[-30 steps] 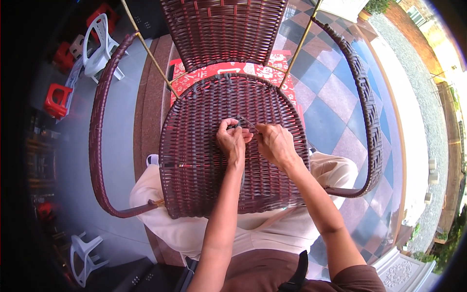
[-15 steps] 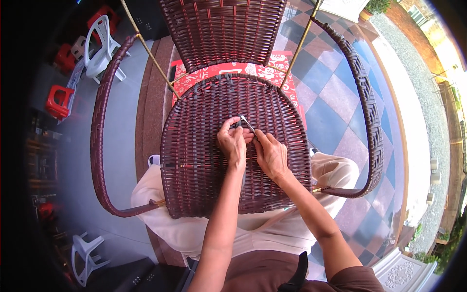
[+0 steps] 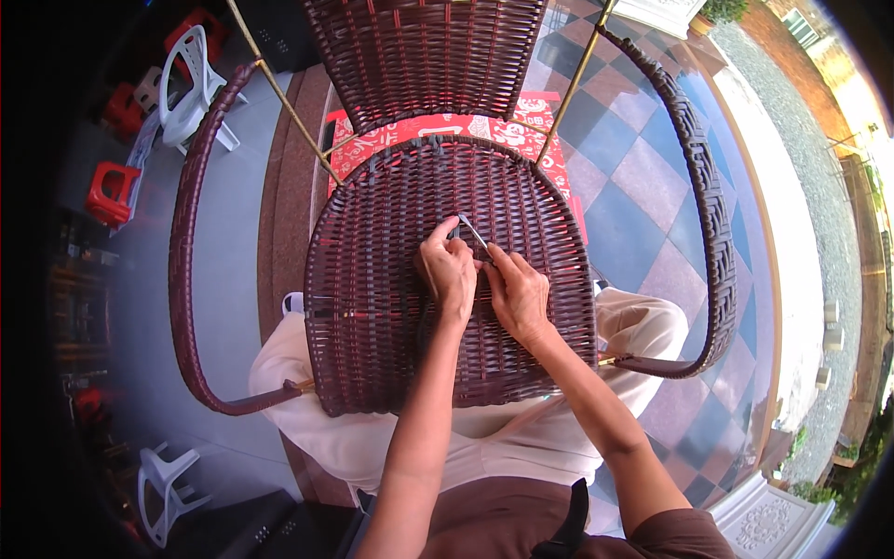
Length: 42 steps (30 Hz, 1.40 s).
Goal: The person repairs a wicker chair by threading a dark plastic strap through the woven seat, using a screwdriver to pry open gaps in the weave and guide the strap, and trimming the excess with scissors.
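Left hand (image 3: 449,268): low over the weave, index finger stretched toward the tool tip, other fingers curled inward; cannot tell whether pinching a strand beneath.
Right hand (image 3: 520,291): closed in a pinch on the tool, thumb against fingers, just beside the left hand.
Tool (image 3: 476,234): slim and metallic, slanting from the right fingertips away from the body and leftward; tip just beside the left index fingertip – touching or apart, too small to tell.
Seat (image 3: 372,224): brown weave, lying over the lap between both thighs, beneath both hands; near the middle, at the tool.
Handling: probably best done with short, light pushes from the wrist, the shaft held low to spare the strands; wise to hold the left index finger out of the tip's line, in case of a slip.
In the way: mainly the left hand itself, hiding the weave below; backrest (image 3: 428,61) beyond, well apart from both hands; left armrest (image 3: 186,252) and right armrest (image 3: 705,186) set wide, clear of the forearms.
Around: red printed sheet (image 3: 540,140) behind the seat; white chair (image 3: 191,93) and red stool (image 3: 112,194) off to the left; checkered tiles (image 3: 643,149) to the right; plant (image 3: 722,11) at the far right – only partly in view.
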### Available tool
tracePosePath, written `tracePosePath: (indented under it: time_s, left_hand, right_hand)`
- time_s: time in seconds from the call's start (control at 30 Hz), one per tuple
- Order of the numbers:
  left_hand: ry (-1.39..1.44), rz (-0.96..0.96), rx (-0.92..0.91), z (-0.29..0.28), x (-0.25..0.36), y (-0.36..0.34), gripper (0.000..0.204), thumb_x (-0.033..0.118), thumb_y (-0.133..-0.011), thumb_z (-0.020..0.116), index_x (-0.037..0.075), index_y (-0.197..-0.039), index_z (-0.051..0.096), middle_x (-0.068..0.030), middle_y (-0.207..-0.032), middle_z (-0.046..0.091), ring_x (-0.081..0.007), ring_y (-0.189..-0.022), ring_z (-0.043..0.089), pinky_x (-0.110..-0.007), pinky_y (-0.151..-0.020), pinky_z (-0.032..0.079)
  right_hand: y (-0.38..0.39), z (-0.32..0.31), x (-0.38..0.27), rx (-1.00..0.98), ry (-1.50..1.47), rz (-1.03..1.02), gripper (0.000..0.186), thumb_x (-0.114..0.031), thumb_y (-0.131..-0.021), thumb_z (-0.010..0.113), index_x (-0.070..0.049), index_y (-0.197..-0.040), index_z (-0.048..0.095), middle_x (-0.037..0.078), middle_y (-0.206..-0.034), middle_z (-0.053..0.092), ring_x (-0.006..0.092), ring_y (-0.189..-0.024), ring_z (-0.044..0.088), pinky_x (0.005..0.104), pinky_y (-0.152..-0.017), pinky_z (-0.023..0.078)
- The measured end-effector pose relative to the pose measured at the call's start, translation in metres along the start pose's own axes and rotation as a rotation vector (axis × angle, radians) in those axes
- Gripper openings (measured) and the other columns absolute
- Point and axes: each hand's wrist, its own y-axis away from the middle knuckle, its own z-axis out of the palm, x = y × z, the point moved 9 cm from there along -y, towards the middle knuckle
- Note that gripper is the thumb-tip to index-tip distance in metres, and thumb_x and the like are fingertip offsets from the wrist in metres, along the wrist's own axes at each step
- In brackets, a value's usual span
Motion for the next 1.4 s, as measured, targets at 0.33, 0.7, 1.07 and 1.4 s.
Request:
tracePosePath:
  time_s: [0.33,0.7,1.07,1.4]
  left_hand:
    - [-0.049,0.118,0.108,-0.005,-0.016,-0.011,0.023,-0.007,-0.081,0.046,0.002,-0.102,0.041,-0.0081,-0.058,0.053,-0.0157,-0.041,0.055,-0.027,-0.034,0.043]
    - [-0.163,0.052,0.15,-0.011,-0.004,-0.025,0.025,0.001,-0.074,0.053,0.001,-0.096,0.041,-0.0233,-0.075,0.054,-0.0397,-0.066,0.057,-0.046,-0.064,0.046]
    - [-0.503,0.559,0.215,-0.145,0.092,0.021,0.013,0.01,-0.082,0.056,0.001,-0.087,0.063,-0.0142,-0.083,0.062,-0.0277,-0.079,0.06,-0.035,-0.071,0.046]
    - [0.292,-0.251,0.009,-0.236,-0.05,0.004,0.021,0.019,-0.087,0.051,0.0,-0.088,0.059,-0.0103,-0.08,0.063,-0.0165,-0.069,0.061,-0.03,-0.063,0.052]
  right_hand:
    - [0.002,-0.002,-0.007,0.071,-0.024,-0.051,0.023,-0.008,-0.08,0.057,-0.003,-0.102,0.059,0.012,-0.069,0.055,0.0305,-0.056,0.056,0.0384,-0.049,0.044]
    - [-0.001,0.002,-0.013,0.002,0.042,-0.046,0.023,-0.01,-0.081,0.056,-0.005,-0.103,0.058,0.013,-0.073,0.056,0.0326,-0.06,0.056,0.0405,-0.053,0.044]
    - [0.031,-0.038,-0.006,0.051,0.01,0.035,0.022,-0.002,-0.08,0.058,0.001,-0.102,0.058,0.014,-0.075,0.058,0.026,-0.058,0.057,0.0318,-0.053,0.045]
    - [0.052,-0.05,-0.002,0.119,-0.046,0.013,0.027,0.004,-0.079,0.057,0.001,-0.106,0.056,0.011,-0.073,0.054,0.0166,-0.057,0.05,0.0248,-0.054,0.042]
